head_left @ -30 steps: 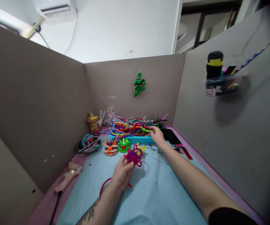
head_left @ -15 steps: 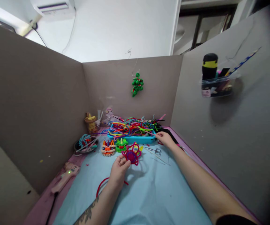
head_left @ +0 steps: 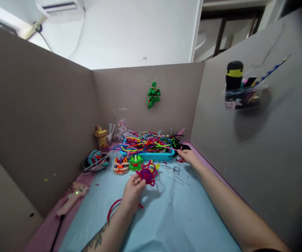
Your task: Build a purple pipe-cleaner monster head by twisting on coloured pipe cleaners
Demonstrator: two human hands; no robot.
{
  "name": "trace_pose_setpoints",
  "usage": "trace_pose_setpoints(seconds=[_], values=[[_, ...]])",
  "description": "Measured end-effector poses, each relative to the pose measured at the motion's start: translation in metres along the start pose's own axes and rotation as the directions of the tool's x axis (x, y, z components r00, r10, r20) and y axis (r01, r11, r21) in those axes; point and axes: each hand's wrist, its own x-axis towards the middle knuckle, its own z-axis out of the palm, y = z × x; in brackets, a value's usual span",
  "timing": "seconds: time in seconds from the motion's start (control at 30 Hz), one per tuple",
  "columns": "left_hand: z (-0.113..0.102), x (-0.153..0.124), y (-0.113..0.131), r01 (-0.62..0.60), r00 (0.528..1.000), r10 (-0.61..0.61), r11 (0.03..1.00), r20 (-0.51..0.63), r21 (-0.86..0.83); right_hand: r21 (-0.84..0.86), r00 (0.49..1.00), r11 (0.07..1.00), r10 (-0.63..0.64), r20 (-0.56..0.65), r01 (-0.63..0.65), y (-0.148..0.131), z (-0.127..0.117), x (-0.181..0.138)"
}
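My left hand [head_left: 134, 187] is closed on the lower left edge of a pipe-cleaner flower [head_left: 147, 175], which has magenta looped petals and a purple ring round its middle. Past the right end of the blue tray [head_left: 153, 156], my right hand [head_left: 189, 156] pinches a pink pipe cleaner [head_left: 172, 149] whose other end runs into the tangled heap [head_left: 145, 143] of many colours. Under my left forearm lies a red pipe cleaner [head_left: 112, 209], partly hidden. Two small pipe-cleaner animal heads, one orange and white [head_left: 121, 166] and one green [head_left: 136, 163], sit in front of the tray.
Scissors [head_left: 175, 170] and thin pale rods lie right of the flower. A dark bowl [head_left: 95, 162] of pieces stands at left, with a pink glue gun [head_left: 73, 199] nearer me. Grey panels enclose the table; a green ornament [head_left: 153, 95] hangs at the back, a clear holder [head_left: 242, 98] at right.
My right hand has moved slightly right, drawing the pink pipe cleaner a little out of the heap. My left hand and the flower have barely moved.
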Motion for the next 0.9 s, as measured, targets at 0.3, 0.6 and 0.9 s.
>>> trace_pose_setpoints(seconds=[0.3, 0.6, 0.9], values=[[0.003, 0.000, 0.002, 0.022, 0.999, -0.026, 0.994, -0.037, -0.105, -0.081, 0.901, 0.958, -0.228, 0.369, 0.276, -0.059, 0.066, -0.025], [-0.003, 0.001, 0.005, 0.060, 0.984, -0.089, 0.980, -0.153, -0.188, -0.180, 0.853, 0.846, -0.449, 0.266, 0.501, -0.134, 0.168, -0.002], [-0.002, 0.001, 0.006, 0.042, 0.979, -0.087, 0.971, -0.186, -0.235, -0.482, 0.885, 0.758, -0.271, 0.380, 0.439, -0.135, 0.184, 0.016]])
